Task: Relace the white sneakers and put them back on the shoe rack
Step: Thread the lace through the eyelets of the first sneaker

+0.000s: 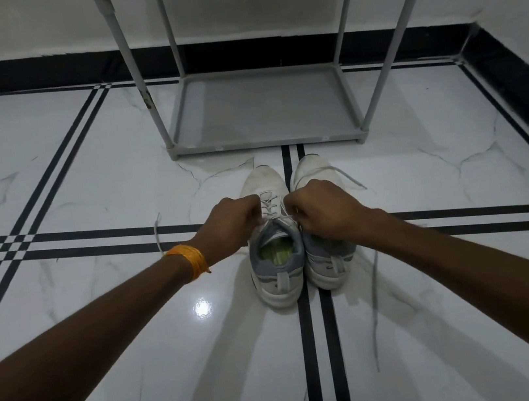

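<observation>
1. At the far left the white marble floor (62, 168) runs out to a black skirting band along the wall, crossed by paired black inlay lines.
2. A loose lace end (157, 234) hangs in the air left of the left wrist, its far tip raised above the floor.
3. The left forearm comes in from the near left, with an orange thread band (190, 260) wound around the wrist.
4. The left hand (232, 220) is closed, its grip pinched together on the lace at the left side of the left sneaker's top eyelets.
5. The left sneaker (275, 250) stands on the floor, toe pointing away towards the rack, heel nearest; laces cross its upper and a greenish insole shows inside the grey collar.
6. The right hand (320, 207) is closed too, its grip clamped on the lace at the right side of the same sneaker; a short stretch of lace runs between the two hands.
7. The right sneaker (328, 259) stands touching the left one, partly hidden under the right hand, with a slack lace lying across its toe.
8. Another long lace end (375, 307) trails towards the near right.
9. The grey shoe rack (263, 107) stands just beyond the toes, against the wall, and both sneakers are on the floor in front of it.
</observation>
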`<state>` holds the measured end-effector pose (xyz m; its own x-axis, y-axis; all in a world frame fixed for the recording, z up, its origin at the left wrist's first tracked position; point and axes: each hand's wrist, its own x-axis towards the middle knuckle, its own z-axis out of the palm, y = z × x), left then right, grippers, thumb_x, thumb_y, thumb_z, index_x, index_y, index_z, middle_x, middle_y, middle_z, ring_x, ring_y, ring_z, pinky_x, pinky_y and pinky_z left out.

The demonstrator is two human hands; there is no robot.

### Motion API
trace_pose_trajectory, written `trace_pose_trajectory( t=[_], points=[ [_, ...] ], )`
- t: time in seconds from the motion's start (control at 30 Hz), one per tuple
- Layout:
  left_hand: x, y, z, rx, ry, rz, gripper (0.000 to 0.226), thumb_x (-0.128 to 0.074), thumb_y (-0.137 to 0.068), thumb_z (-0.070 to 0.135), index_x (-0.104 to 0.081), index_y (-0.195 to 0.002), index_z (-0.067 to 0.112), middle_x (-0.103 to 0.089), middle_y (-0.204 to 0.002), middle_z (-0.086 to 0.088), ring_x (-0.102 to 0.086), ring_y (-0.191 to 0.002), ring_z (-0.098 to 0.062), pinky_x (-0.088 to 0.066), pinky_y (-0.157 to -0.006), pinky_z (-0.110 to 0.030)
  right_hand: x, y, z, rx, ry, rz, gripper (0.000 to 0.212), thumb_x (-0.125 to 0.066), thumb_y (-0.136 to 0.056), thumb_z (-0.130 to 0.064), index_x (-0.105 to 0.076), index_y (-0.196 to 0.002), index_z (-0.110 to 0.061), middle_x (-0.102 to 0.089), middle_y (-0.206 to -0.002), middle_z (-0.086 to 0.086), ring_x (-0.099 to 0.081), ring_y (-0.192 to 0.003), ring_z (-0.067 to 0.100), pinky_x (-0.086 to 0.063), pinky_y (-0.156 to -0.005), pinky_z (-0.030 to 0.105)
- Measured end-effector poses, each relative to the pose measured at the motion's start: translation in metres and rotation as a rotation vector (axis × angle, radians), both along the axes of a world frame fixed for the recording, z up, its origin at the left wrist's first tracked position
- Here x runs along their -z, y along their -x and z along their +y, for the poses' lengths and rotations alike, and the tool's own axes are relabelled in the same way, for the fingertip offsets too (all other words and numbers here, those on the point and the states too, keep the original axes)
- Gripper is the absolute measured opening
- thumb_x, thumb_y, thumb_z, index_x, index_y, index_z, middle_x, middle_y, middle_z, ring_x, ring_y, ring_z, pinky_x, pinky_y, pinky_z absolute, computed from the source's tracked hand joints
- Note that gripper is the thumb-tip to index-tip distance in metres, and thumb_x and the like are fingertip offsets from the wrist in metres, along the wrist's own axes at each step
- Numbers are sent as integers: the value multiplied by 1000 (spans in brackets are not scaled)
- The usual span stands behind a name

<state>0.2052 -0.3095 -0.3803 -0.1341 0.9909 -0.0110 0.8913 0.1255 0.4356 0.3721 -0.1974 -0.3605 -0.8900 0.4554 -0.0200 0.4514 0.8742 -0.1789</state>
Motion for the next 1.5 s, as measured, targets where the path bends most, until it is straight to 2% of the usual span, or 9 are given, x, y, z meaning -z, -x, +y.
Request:
trace_pose_trajectory(
  t=[0.17, 0.47, 0.6, 0.77, 0.9, 1.0, 1.2, 1.33, 1.5],
  points=[
    [-5, 10, -13, 245, -8, 344, 21, -72, -81, 6, -60, -98, 11, -72, -87, -10, -64, -72, -27, -42, -60, -26, 1, -3, -3, -71, -113, -132, 20, -58, -76, -3, -43, -75, -17, -65, -83, 15, -61, -75, 34, -33, -59, 33],
    [11, 11, -19, 202, -1, 305, 22, -68, -84, 5, -57, -101, 14, -69, -86, -9, -53, -65, -21, -38, -58, -26, -8, -1, -14, -111, -147, -273, 19, -60, -79, -5, -56, -98, -5, -63, -103, 19, -62, -92, 37, -32, -66, 33],
    [17, 17, -24, 119, -15, 266, 14, -63, -89, 10, -55, -99, 12, -70, -88, -11, -51, -64, -21, -37, -58, -27, -11, -1, -9, -33, -3, -203, 6, -61, -80, -4, -58, -82, -9, -65, -91, 17, -65, -85, 33, -39, -64, 32],
    [5, 22, -31, -30, 29, -103, 20, -55, -97, 21, -66, -89, 7, -67, -81, -7, -56, -77, -21, -38, -65, -28, -18, -16, -4, 176, 792, 156, 10, -69, -87, -23, -74, -80, -17, -74, -88, -4, -67, -85, 6, -51, -74, 17],
    [-7, 13, -27, -306, -21, -797, 28, -52, -98, 22, -71, -94, 2, -72, -92, 1, -66, -88, -7, -49, -75, -19, 0, -4, -7, 451, 1286, 540, 25, -61, -93, -16, -70, -107, 2, -73, -114, 7, -66, -106, 17, -50, -96, 30],
    [-5, 2, -23, -370, -34, -1143, 29, -49, -99, 24, -67, -95, 1, -72, -112, -12, -66, -109, -23, -50, -96, -35, 11, 9, -15, 529, 1642, 727, 28, -54, -96, -10, -63, -115, 8, -68, -121, 16, -65, -114, 25, -46, -105, 38],
    [2, -22, -14, -463, -149, -1345, 23, -50, -99, 22, -65, -104, 6, -73, -104, -10, -69, -99, -24, -53, -82, -32, 13, 19, -21, 590, 1661, 796, 25, -54, -95, -5, -62, -117, 3, -69, -115, 17, -68, -97, 18, -55, -78, 24],
    [9, -24, -9, -550, -215, -1288, 22, -55, -98, 20, -70, -106, 6, -72, -105, -17, -68, -103, -34, -56, -90, -39, 14, 20, -22, 595, 1600, 799, 27, -53, -95, -2, -60, -119, 8, -70, -107, 20, -69, -86, 20, -56, -76, 27],
    [11, -27, -8, -538, -275, -1165, 21, -54, -98, 15, -69, -111, 9, -72, -106, -14, -70, -97, -26, -58, -77, -31, 17, 26, -23, 617, 1496, 752, 26, -51, -95, 1, -62, -117, 8, -67, -98, 26, -64, -81, 23, -54, -81, 32]
  ],
)
